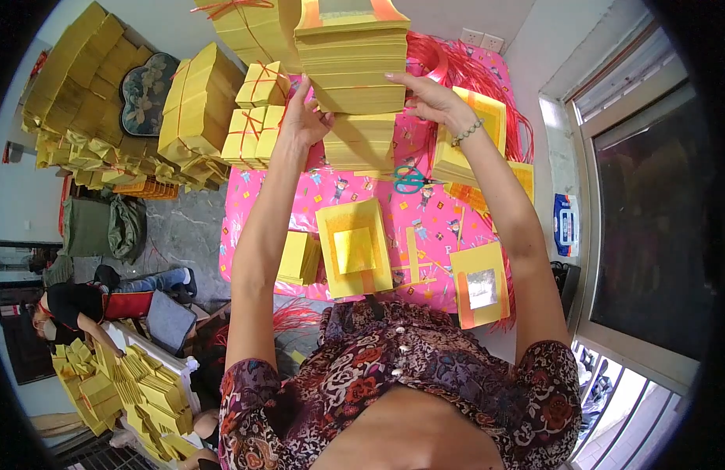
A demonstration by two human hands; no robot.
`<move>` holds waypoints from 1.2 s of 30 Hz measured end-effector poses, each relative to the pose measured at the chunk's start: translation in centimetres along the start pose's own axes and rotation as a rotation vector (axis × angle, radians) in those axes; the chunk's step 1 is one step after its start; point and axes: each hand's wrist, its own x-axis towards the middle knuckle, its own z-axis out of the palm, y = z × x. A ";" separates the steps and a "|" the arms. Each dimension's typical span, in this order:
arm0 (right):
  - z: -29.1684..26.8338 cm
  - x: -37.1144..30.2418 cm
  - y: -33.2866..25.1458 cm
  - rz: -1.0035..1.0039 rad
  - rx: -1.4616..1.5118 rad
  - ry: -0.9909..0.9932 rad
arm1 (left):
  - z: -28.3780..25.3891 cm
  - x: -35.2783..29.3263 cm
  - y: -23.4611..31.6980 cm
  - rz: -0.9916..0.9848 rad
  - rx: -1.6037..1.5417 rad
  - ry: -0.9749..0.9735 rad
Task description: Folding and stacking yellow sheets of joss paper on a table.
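Note:
A tall stack of yellow paper sheets (353, 66) stands between my two hands at the far side of the table. My left hand (304, 121) grips its left side near the bottom, thumb raised along the edge. My right hand (435, 100) holds its right side, with the thumb on the face of the paper. More yellow paper (361, 141) shows just beneath that stack. Green-handled scissors (409, 181) lie nearer, below my right hand. Closer to me sits a yellow paper pile (353, 251) with a shiny gold square on top.
The table has a pink patterned cover (300, 204). Red strings (472, 66) and another yellow stack (468, 137) lie at the right. Bundles tied in red (257, 129) stand at the left. At lower left, another person (72, 305) handles yellow paper.

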 end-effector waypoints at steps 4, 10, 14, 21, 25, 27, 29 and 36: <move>-0.1 -0.1 -0.2 -0.021 0.107 0.029 | 0.1 0.0 0.1 -0.008 0.031 0.004; -0.4 0.4 0.0 -0.027 0.148 0.020 | 0.0 0.0 0.1 0.003 0.086 -0.001; 0.0 0.2 0.0 -0.067 0.222 0.068 | -0.4 0.2 0.3 -0.016 0.122 -0.011; -0.6 1.1 1.0 -0.015 0.247 0.151 | -0.2 0.1 0.8 0.002 0.147 0.036; -3.0 2.5 2.4 0.009 0.337 0.071 | 0.1 -0.2 0.9 -0.018 0.163 0.028; -3.2 2.8 2.5 0.056 0.386 -0.012 | 0.0 -0.2 1.1 -0.018 0.191 0.023; -1.9 2.8 2.3 0.137 0.546 0.155 | -0.2 -0.5 1.3 -0.019 0.242 0.010; 0.3 2.3 1.5 -0.023 0.615 0.190 | 0.4 -0.8 1.4 -0.030 0.291 0.059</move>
